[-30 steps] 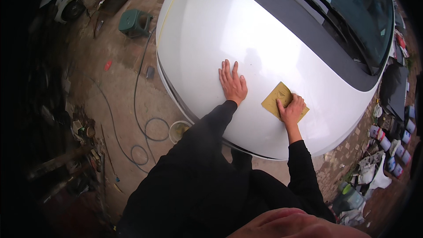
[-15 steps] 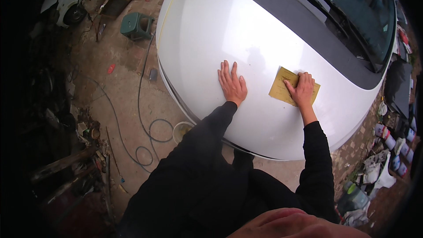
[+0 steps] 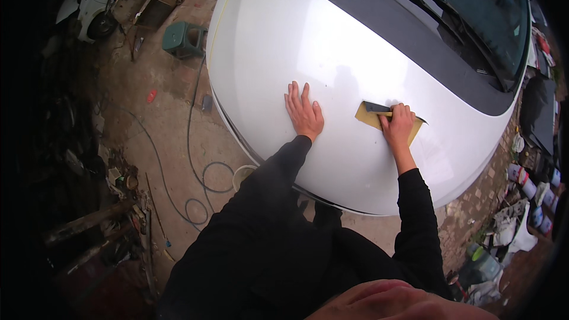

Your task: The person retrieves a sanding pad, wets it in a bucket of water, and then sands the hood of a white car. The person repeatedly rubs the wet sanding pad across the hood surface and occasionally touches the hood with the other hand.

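A white car hood [image 3: 255, 65] curves beneath both of my hands. My left hand [image 3: 304, 112] lies flat on it with the fingers stretched out, holding nothing. To the right, my right hand [image 3: 398, 125] grips a sheet of sandpaper [image 3: 368, 117] with a tan-yellow back. Its far edge is turned over, so a strip of the dark grit side shows beside the thumb and fingers. The rest of the sheet rests on the hood, partly hidden under my hand.
Beyond the hood is the windshield with its wipers [image 3: 474, 53]. On the left floor are a green stool [image 3: 182, 40], a looped hose [image 3: 191, 142] and a bucket [image 3: 242, 176] partly behind my arm. Cans and scraps [image 3: 521, 179] pile up at the right.
The sandpaper's far edge has gone from flat to folded over, with its dark side now showing. My right hand has closed more on the sheet. Both hands appear slightly further left.
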Available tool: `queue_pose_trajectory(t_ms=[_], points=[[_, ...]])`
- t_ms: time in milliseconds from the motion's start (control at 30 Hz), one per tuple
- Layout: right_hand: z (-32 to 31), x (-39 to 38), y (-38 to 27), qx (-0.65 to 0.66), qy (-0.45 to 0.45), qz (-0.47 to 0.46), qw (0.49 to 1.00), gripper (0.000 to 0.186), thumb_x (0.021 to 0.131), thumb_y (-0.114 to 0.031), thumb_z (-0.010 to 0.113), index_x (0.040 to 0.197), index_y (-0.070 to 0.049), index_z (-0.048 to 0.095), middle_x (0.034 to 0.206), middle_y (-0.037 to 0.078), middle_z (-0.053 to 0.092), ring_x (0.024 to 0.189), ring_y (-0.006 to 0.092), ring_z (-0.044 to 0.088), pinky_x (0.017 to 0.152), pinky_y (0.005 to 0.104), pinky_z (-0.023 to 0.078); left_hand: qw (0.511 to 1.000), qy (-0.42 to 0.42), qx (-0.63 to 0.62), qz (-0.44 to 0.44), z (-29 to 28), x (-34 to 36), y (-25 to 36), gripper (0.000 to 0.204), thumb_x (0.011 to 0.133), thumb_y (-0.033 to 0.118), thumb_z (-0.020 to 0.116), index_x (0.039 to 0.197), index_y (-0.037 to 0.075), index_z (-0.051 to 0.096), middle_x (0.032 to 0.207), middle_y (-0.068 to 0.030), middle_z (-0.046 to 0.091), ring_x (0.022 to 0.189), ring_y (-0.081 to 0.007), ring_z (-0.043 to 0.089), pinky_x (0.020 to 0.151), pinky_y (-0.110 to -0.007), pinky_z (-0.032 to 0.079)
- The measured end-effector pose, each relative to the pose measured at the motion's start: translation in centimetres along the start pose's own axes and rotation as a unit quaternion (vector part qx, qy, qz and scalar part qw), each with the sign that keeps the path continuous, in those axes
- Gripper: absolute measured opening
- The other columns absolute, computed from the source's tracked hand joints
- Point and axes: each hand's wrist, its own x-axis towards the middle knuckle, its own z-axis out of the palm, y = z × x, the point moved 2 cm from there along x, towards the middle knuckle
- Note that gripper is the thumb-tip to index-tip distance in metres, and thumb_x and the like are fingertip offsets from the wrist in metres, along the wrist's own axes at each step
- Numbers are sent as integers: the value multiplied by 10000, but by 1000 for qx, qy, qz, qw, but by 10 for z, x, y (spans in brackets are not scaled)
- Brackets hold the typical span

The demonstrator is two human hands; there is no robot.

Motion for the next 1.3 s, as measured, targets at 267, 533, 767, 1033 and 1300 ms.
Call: queue_pose_trajectory(t_ms=[267,533,767,1033,1300], points=[[-2,-39,-10,-20,-90,-49,995,331,660,-159,827,868,-116,573,861,56,588,848,271,593,721,419,425,1000,-4,-5,-1,-1,1,0,619,993,176,539,1586,15,466,1719,-267,323,1629,-454,253,1326,-632,175],[-6,-128,-57,42,-100,-81,991,368,547,-148,804,782,-130,522,790,58,526,772,265,570,669,413,402,1000,0,-9,6,-1,1,-1,631,985,174,550,1587,9,465,1711,-271,333,1629,-456,254,1328,-627,167],[5,-36,-23,-7,-24,-57,998,379,648,-214,887,875,-119,599,836,51,576,808,262,587,698,404,419,1000,-5,-12,4,0,0,-2,632,991,184,544,1596,23,457,1719,-270,320,1633,-456,247,1325,-631,175],[1,134,25,-38,45,3,998,498,880,-514,861,959,-73,645,883,115,658,810,326,634,710,437,499,1000,-7,-13,4,1,0,-4,626,993,188,547,1590,21,458,1721,-272,314,1633,-452,245,1326,-632,163],[8,87,0,-2,-13,-78,997,518,951,-442,804,1249,-48,653,968,97,591,889,287,566,799,424,445,1000,2,-9,11,0,1,-3,624,992,195,550,1581,8,464,1714,-282,327,1625,-460,263,1321,-634,173]])
